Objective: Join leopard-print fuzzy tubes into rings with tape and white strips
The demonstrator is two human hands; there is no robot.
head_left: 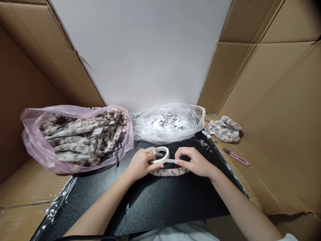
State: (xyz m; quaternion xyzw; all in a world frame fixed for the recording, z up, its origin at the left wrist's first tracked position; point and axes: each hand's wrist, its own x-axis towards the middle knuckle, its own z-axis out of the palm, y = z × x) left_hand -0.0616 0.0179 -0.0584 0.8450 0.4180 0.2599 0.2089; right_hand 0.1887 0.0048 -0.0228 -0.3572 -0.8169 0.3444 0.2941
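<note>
My left hand (143, 163) is closed around a roll of white tape (164, 159), near the middle of the black table (150, 201). A short strip of tape (171, 161) stretches from the roll to my right hand (193, 160), whose thumb and fingers pinch its end. Below the tape a spotted furry band (172, 172) curves between my hands, close to the tabletop. A bit of similar fluffy material pokes up by my left fingers. Whether my left hand also grips the band is hidden.
A pink plastic bag (37, 150) of furry strips with black ends stands left. Behind my hands lies a clear bag (150, 134) of small metallic-looking pieces. At right are a furry bundle (225, 130) and pink-handled snips (237, 157). Cardboard walls (283, 100) flank the table.
</note>
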